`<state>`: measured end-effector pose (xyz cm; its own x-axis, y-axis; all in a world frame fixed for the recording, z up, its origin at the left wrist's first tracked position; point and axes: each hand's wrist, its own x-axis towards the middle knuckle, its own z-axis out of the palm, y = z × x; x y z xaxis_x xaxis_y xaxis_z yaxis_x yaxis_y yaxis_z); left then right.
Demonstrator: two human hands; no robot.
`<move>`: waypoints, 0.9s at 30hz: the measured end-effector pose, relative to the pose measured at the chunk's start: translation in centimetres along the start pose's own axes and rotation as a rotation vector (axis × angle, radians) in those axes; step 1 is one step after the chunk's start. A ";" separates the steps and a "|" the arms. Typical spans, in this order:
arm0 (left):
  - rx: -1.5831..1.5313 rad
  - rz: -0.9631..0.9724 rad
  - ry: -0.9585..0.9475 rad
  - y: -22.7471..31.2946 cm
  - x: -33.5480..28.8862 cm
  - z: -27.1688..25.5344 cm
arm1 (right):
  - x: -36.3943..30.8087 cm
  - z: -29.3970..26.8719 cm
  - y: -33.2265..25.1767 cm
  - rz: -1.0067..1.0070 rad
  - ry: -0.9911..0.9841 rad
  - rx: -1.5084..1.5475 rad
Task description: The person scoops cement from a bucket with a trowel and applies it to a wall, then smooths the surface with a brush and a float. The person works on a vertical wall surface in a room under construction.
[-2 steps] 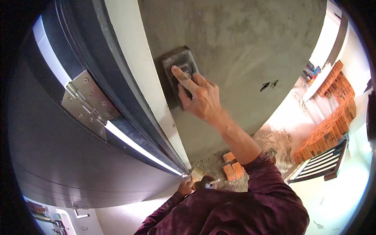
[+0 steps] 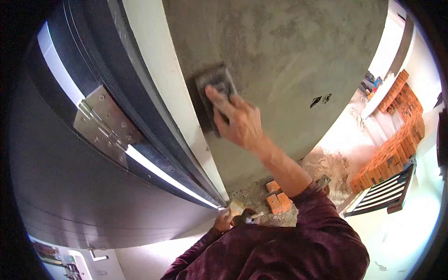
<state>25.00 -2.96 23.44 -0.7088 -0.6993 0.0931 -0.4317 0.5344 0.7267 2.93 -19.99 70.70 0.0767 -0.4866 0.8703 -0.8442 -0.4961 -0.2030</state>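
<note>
My right hand (image 2: 240,122) grips a dark rectangular plastering float (image 2: 215,84), its forefinger stretched along the back. The float lies against the grey plastered wall (image 2: 280,51), just right of the white door-frame strip (image 2: 163,88); slight blur softens it. Low down, by the edge of the dark door (image 2: 116,205), my left hand (image 2: 223,221) is small and partly hidden, its fingers curled. A pale yellow, brush-like thing (image 2: 236,206) shows right beside those fingers; its kind is unclear.
A steel hinge (image 2: 105,126) joins door and frame on the left. The wall has a small dark-slotted opening (image 2: 321,100). Loose orange bricks (image 2: 279,203) lie on the rough floor below my right arm. Stacked bricks (image 2: 392,144) and a dark slatted rail (image 2: 380,191) stand at the right.
My right hand and the float have slid slightly down the wall. My left hand stays about where it was.
</note>
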 end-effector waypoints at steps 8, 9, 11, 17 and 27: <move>-0.193 -0.062 0.042 2.3 4.2 -1.8 | 3.2 -1.6 1.3 -0.018 -0.035 -0.028; -0.163 -0.068 0.044 2.4 5.2 -2.1 | 1.1 -1.3 2.3 0.002 -0.089 -0.043; -0.432 -0.187 0.070 -0.8 5.1 -1.2 | -0.7 0.4 2.5 -0.041 -0.059 0.032; -0.260 0.007 -0.039 2.7 5.8 -3.2 | 3.1 -0.9 0.6 -0.075 -0.019 -0.015; -0.436 -0.351 -0.085 6.2 5.4 -4.2 | 6.7 -2.6 -0.1 -0.072 0.106 0.018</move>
<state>20.88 -5.39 31.33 -0.6148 -0.7491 -0.2468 -0.3921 0.0188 0.9197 2.16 -21.30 77.74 0.0796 -0.3712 0.9251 -0.8287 -0.5404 -0.1455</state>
